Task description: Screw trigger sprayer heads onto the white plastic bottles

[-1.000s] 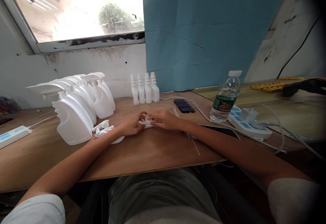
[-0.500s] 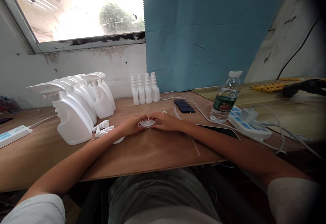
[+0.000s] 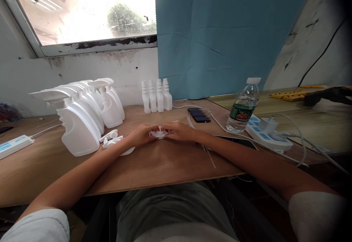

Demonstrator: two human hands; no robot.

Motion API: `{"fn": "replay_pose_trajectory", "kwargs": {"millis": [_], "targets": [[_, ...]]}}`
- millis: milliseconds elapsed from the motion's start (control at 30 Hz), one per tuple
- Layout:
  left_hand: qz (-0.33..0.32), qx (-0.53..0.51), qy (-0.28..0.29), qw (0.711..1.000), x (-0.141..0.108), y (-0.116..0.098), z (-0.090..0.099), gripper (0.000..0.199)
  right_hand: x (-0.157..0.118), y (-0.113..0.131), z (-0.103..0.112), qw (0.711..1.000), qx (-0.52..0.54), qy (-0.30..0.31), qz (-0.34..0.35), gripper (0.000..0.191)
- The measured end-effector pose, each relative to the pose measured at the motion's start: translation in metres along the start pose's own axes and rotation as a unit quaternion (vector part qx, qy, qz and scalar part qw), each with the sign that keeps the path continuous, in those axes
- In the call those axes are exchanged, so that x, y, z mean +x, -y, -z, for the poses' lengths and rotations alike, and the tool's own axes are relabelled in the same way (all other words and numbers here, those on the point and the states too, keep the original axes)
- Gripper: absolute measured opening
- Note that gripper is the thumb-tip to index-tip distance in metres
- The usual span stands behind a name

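Note:
A small white plastic part (image 3: 159, 134) is between my two hands, low over the wooden table. My left hand (image 3: 143, 135), with a ring on one finger, grips its left side. On its right side, the fingers of my right hand (image 3: 179, 131) are closed round it. Several loose white plastic pieces (image 3: 112, 141) lie by my left wrist. Rows of white spray bottles (image 3: 79, 128) with heads on stand at the left. Four slim white bottles without heads, several in a row (image 3: 153, 97), are near the wall.
A phone (image 3: 199, 114) lies behind my right hand. Further right are a labelled water bottle (image 3: 243, 106), a power strip (image 3: 268, 135) with cables and a dark tablet-like object (image 3: 239, 142). Another power strip (image 3: 15, 146) is at the far left.
The fingers of both hands have shifted slightly around the white part, which is a little more tilted into view. Everything else stays where it was.

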State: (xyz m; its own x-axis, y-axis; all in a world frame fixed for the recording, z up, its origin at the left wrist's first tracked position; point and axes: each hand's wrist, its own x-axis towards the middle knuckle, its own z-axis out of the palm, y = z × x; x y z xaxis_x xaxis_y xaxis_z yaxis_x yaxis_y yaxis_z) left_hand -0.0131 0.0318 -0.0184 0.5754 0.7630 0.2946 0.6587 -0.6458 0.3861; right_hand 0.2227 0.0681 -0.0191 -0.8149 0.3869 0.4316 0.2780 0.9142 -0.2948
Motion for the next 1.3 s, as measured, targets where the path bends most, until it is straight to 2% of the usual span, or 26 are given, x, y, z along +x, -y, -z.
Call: {"fn": "replay_pose_trajectory", "kwargs": {"millis": [300,367,467,533,600,700,800,967,1067,1167,1300], "targets": [[0.023,0.039,0.020,0.999,-0.001,-0.007,0.002,0.025,0.000,-0.002,0.001,1.000,-0.015,0.009,-0.024,0.023],[0.034,0.053,0.022,0.998,-0.001,-0.007,0.001,0.029,0.001,-0.002,0.007,0.999,0.012,-0.020,-0.029,0.024],[0.051,0.068,0.017,0.996,-0.001,-0.008,0.000,0.042,0.000,-0.005,0.021,0.994,0.024,-0.102,-0.042,0.021],[0.050,0.067,0.021,0.996,-0.001,-0.010,0.001,0.046,-0.001,-0.012,0.031,0.988,-0.025,-0.140,-0.051,0.019],[0.033,0.061,0.029,0.997,-0.001,-0.012,0.001,0.044,-0.003,-0.022,0.040,0.981,-0.107,-0.146,-0.065,0.020],[0.010,0.054,0.027,0.998,0.000,-0.012,0.002,0.041,-0.007,-0.039,0.050,0.964,-0.200,-0.119,-0.130,0.022],[0.012,0.049,0.021,0.998,0.001,-0.011,0.002,0.043,-0.011,-0.055,0.055,0.946,-0.217,-0.083,-0.224,0.021],[0.031,0.057,0.030,0.997,0.001,-0.009,0.000,0.043,-0.017,-0.075,0.054,0.906,-0.193,0.051,-0.373,0.019],[0.037,0.063,0.028,0.997,0.000,-0.010,-0.001,0.043,-0.020,-0.081,0.051,0.890,-0.184,0.086,-0.408,0.029],[0.045,0.055,0.021,0.997,-0.001,-0.011,-0.001,0.051,-0.020,-0.080,0.052,0.879,-0.186,0.084,-0.430,0.039],[0.071,0.052,0.026,0.996,0.000,-0.011,-0.001,0.057,-0.020,-0.074,0.059,0.865,-0.174,0.101,-0.461,0.034]]}}
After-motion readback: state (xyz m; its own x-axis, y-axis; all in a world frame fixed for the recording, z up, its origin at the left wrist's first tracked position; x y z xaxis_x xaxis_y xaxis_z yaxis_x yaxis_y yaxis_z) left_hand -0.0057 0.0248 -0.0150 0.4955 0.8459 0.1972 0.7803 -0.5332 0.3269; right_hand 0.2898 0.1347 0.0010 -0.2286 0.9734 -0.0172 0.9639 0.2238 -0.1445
